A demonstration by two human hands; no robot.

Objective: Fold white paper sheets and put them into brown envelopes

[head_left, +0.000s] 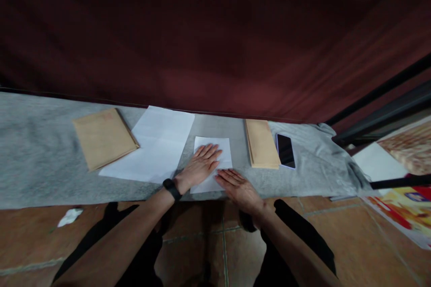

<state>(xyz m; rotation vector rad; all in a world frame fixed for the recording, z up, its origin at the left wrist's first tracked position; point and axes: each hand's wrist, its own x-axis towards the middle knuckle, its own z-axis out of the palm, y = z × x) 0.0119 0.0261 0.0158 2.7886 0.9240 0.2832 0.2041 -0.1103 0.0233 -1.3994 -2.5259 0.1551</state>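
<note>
A folded white sheet of paper (218, 152) lies on the grey cloth-covered surface (40, 161) in front of me. My left hand (199, 165), with a black band on its wrist, lies flat on the sheet, fingers stretched out and pointing to the far right. My right hand (238, 187) rests flat at the sheet's near right edge, fingers together and pointing left. Neither hand holds anything.
A stack of unfolded white sheets (155, 145) lies to the left, with a brown envelope stack (103, 136) beyond it. Another brown envelope stack (261, 143) and a dark phone (285, 150) lie to the right. A dark red curtain hangs behind. Crumpled paper (69, 216) is on the tiled floor.
</note>
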